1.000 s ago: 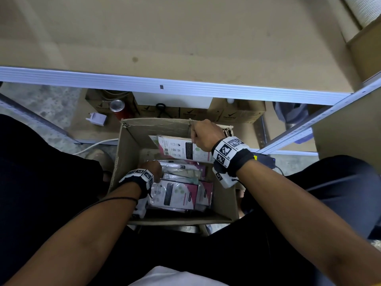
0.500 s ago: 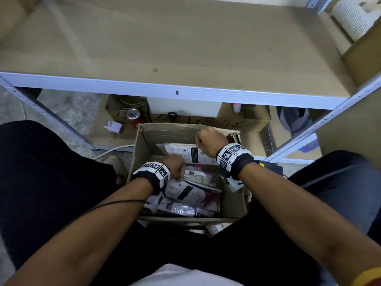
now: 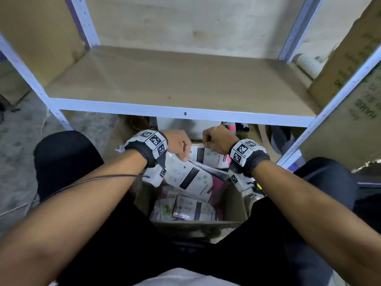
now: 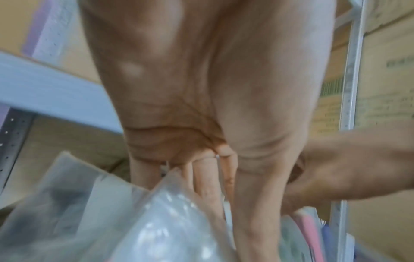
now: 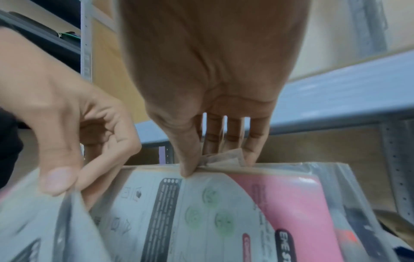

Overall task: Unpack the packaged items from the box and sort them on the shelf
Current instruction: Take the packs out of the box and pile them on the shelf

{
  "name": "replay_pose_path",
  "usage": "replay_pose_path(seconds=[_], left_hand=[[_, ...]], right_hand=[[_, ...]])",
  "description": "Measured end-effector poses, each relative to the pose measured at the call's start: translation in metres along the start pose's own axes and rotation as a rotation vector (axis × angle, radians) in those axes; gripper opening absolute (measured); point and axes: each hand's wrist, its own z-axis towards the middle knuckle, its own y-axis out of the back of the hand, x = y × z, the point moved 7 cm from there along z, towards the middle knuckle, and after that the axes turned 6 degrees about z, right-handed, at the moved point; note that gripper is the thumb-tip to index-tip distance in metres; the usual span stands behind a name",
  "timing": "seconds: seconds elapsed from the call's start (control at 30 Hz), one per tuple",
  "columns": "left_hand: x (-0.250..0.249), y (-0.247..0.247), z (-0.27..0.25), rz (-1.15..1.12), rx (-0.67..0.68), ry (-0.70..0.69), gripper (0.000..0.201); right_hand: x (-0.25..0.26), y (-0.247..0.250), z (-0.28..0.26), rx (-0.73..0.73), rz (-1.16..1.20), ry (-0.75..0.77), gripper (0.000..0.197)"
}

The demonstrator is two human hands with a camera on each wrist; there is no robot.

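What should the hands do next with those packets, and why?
Probably lift both packets up out of the box and onto the shelf. The left hand already pinches one packet by its top edge, the right hand pinches another packet, and the shelf board just ahead looks bare.

Left hand [image 4: 201, 106] fills most of the shot, palm toward the camera, fingers [image 4: 201, 182] curled down onto the top edge of a clear plastic-wrapped package [image 4: 125, 221]. Right hand [image 4: 349, 168] sits just beside the grip, over more pink-and-white packages [image 4: 309, 235]. Shelf rail [image 4: 44, 92] sits behind.
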Motion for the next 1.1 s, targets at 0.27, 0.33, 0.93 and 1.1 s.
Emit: replay_pose_path(seconds=[0.27, 0.33, 0.93, 1.1], left_hand=[[0.001, 0.09, -0.055, -0.115, -0.183, -0.05, 0.011], [0.008, 0.107, -0.064, -0.167, -0.211, -0.061, 0.014], [0.126, 0.167, -0.08, -1.009, -0.659, 0.181, 0.008], [0.161, 0.159, -0.061, -1.097, -0.841, 0.325, 0.021]], right_hand=[[0.027, 0.097, -0.023, -0.164, -0.049, 0.049, 0.007], [0.03, 0.12, -0.029, -0.193, -0.054, 0.048, 0.004], [-0.013, 0.164, 0.017, -0.447, 0.679, -0.194, 0.02], [-0.019, 0.14, 0.031, -0.507, 0.976, -0.283, 0.018]])
